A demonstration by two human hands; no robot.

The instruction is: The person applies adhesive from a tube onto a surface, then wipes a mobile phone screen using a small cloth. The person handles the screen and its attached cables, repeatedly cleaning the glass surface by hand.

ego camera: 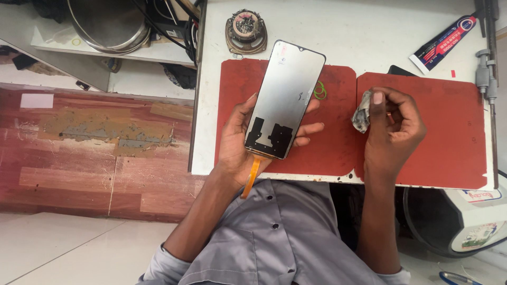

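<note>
The left hand (240,140) cradles a phone display panel (284,100) back side up over the left red mat (338,137), its grip closed around the panel's lower edges, an orange flex ribbon (251,177) hanging below. Right of the panel, the right hand (393,126) pinches a crumpled grey cloth (362,112) above the counter (359,37); green rubber bands (320,91) lie just beside the panel.

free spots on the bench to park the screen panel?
Bare: right red mat beyond the right hand, and white table between the speaker and glue tube. Crowded: left mat under the left hand, screen panel and green bands.
</note>
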